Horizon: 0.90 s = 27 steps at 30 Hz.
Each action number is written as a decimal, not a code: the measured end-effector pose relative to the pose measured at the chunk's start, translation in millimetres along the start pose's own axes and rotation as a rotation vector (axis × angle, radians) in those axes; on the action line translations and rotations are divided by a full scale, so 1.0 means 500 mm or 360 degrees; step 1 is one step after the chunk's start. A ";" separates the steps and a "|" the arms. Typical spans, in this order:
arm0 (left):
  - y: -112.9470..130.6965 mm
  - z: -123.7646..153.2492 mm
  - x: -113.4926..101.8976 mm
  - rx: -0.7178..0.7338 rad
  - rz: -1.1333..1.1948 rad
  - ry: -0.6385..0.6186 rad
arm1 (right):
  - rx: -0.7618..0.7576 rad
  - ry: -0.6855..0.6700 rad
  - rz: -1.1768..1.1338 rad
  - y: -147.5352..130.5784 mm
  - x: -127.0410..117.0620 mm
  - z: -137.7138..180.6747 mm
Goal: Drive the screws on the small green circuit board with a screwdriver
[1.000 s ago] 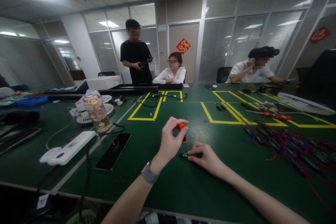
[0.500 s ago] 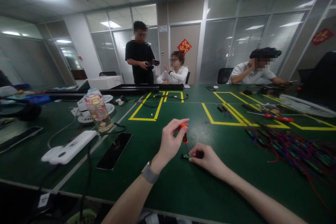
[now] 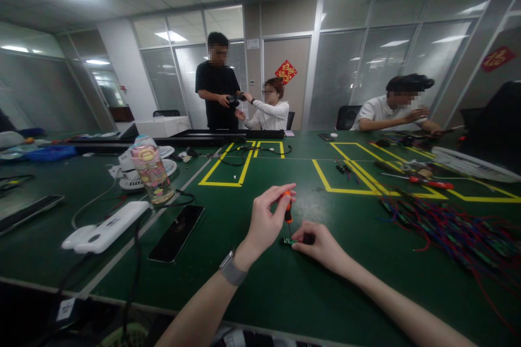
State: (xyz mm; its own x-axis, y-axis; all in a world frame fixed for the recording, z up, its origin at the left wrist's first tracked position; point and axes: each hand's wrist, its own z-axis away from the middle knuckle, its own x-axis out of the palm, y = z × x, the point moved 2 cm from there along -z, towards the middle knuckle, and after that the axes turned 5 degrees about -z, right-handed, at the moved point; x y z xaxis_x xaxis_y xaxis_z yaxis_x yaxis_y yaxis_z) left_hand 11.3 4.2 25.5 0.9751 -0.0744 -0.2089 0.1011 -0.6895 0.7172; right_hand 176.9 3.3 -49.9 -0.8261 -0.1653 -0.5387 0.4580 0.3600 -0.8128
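My left hand (image 3: 266, 214), with a watch on its wrist, is closed around the orange and black handle of a screwdriver (image 3: 288, 210). The screwdriver stands nearly upright, its thin shaft reaching down to a small green circuit board (image 3: 287, 241). Whether the tip sits in a screw is too small to tell. Low on the green table, my right hand (image 3: 315, 241) pinches the right end of the board between thumb and fingers. Part of the board is hidden behind those fingers.
A phone (image 3: 176, 233), a white device (image 3: 108, 227) and a pink-lidded bottle (image 3: 151, 173) are on the left. Many wired boards (image 3: 448, 233) lie at right, near a red-handled screwdriver (image 3: 431, 182). Yellow tape (image 3: 222, 185) marks the table. Several people are across it.
My hands, the screwdriver and the board stay nearly in place. Across the table, the seated person in white has reached toward the dark device held by the standing person.
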 end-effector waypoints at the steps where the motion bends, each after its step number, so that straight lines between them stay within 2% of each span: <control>1: 0.003 -0.001 0.000 0.0007 -0.0013 0.0003 | 0.0002 0.0002 0.0003 0.000 0.000 0.000; 4: 0.013 -0.004 -0.001 0.0060 -0.0126 0.0027 | 0.0008 -0.0004 0.0005 -0.002 -0.001 0.001; 9: 0.017 -0.004 -0.010 0.0216 -0.0442 0.0290 | 0.0017 -0.0002 0.0010 -0.003 -0.001 0.002; 12: 0.008 -0.003 -0.015 0.0177 -0.0390 0.0229 | 0.0008 0.0002 0.0012 -0.002 -0.001 0.002; 15: 0.000 -0.004 -0.014 0.0063 -0.0120 0.0072 | 0.0009 0.0000 0.0014 -0.001 -0.001 0.001; 18: -0.005 -0.005 -0.009 -0.0068 0.0118 0.0010 | 0.0017 0.0002 0.0011 -0.002 -0.001 0.001; 21: -0.006 -0.007 -0.009 -0.0136 0.0145 0.0055 | 0.0014 0.0011 0.0008 -0.002 0.000 0.001; 27: -0.001 -0.011 -0.024 0.0033 -0.0267 0.0270 | 0.0027 0.0023 0.0008 -0.002 0.001 0.001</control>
State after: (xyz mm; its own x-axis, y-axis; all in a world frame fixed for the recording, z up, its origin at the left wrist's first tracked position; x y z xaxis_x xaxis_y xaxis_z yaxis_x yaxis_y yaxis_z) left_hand 0.5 9.2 31.3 0.9644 0.1635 -0.2080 0.2622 -0.6966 0.6678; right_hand 176.2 2.3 -49.4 -0.8283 -0.1503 -0.5398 0.4676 0.3452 -0.8137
